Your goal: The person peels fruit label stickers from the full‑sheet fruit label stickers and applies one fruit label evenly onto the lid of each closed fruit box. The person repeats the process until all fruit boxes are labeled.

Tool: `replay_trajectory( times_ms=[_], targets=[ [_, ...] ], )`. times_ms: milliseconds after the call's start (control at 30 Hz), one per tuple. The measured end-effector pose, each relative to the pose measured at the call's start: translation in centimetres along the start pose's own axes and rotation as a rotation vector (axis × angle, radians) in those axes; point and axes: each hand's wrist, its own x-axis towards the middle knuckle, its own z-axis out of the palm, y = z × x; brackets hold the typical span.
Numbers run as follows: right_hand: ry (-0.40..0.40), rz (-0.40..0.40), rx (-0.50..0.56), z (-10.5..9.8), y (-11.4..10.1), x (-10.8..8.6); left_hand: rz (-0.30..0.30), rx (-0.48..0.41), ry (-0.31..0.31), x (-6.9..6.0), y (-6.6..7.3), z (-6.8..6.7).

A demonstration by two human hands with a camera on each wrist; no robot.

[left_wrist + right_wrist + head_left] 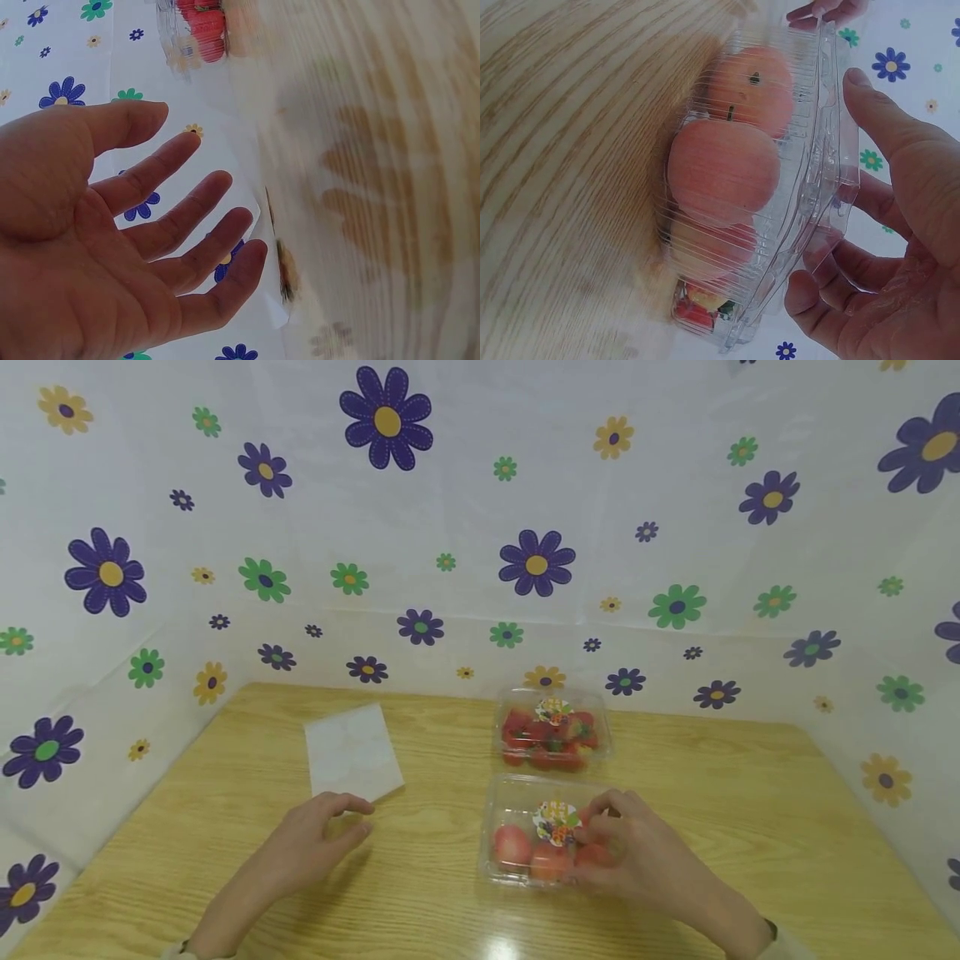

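A clear plastic box of apples [512,845] sits on the wooden table, its lid down and a round fruit sticker on top. My right hand [637,852] is at the box's right end, holding the lid's edge with bent fingers. In the right wrist view, the thumb lies near the lid's rim and other fingers show behind the clear plastic of the apple box [724,172]. My left hand [311,847] hovers over the table with loosely bent fingers and holds nothing. In the left wrist view, the left palm [112,232] faces the camera.
Behind the apples stands a second clear box of strawberries [551,747], also stickered. A flat white square [352,752] lies at the left, just beyond my left hand. White flower-printed sheeting [450,518] encloses the table [420,893] at the back and sides.
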Motion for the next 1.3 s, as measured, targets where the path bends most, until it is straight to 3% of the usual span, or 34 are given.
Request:
replay_trajectory(
  times_ms=[633, 933, 1300],
  targets=[
    [-0.073, 0.069, -0.035, -0.35, -0.21, 0.11, 0.025, 0.01, 0.007, -0.06, 0.08, 0.15],
    [-0.042, 0.046, -0.042, -0.22, -0.36, 0.1, 0.025, 0.011, 0.005, -0.1, 0.12, 0.17],
    [-0.039, 0.077, -0.043, -0.27, -0.64, 0.01, 0.051, 0.014, 0.011, -0.24, 0.2, 0.16]
  ],
)
